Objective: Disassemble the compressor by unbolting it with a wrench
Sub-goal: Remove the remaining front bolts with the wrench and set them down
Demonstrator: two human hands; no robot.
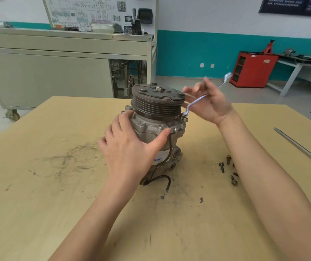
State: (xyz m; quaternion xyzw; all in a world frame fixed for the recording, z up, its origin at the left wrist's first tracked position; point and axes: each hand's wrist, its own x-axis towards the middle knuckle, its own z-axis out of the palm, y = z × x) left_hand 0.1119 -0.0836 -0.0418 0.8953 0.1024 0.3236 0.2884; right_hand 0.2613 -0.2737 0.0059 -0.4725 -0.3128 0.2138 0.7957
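Two hands work the compressor [156,117], which stands upright on the wooden table [56,185], pulley end up. Our left hand [128,147] grips its body from the near left side, thumb stretched across the front just under the flange. Our right hand [211,104], blurred, holds the wrench [196,101] by its shaft, just right of the pulley. The wrench's lower end sits on a flange bolt [185,119]. Loose bolts [221,166] lie beside our right forearm, a screwdriver [297,146] farther right.

One head-worn wide-angle view, looking forward and down from behind and above the fingers [121,123], near them, table [38,185] beneath, back wall [216,19] well beyond them
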